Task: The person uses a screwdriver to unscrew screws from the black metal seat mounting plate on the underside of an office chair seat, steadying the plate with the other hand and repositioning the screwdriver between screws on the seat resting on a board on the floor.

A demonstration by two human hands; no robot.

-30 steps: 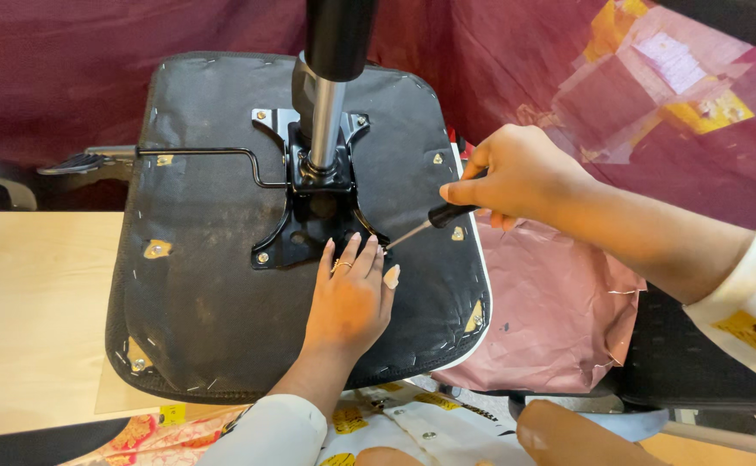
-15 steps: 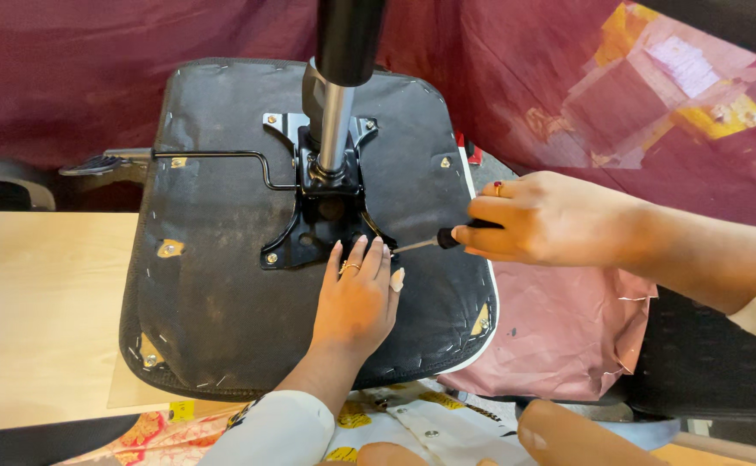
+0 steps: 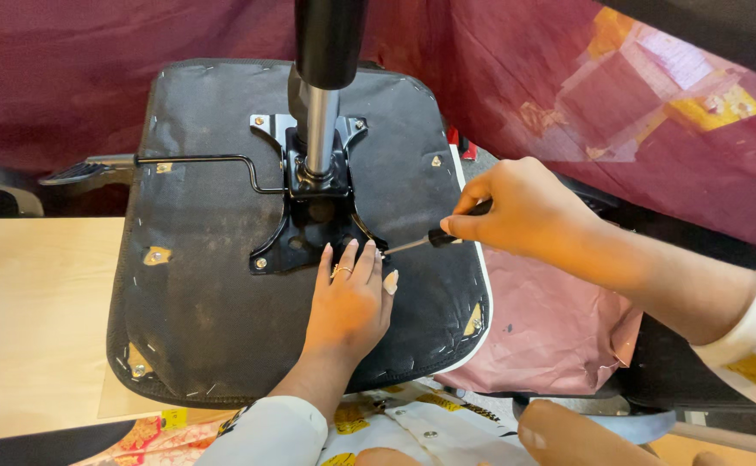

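At frame centre, your right hand [image 3: 520, 211] grips the screwdriver [image 3: 429, 239], its tip beside your flat, open left hand [image 3: 349, 302] on the seat underside [image 3: 197, 293].

Screwdriver [image 3: 434, 237] handle mostly hidden in right hand [image 3: 516, 211], tip perhaps behind fingers

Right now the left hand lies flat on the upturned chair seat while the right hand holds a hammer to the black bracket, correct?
Not quite. In the head view the right hand holds a screwdriver, not a hammer. The left hand does lie flat on the chair seat beside the black bracket.
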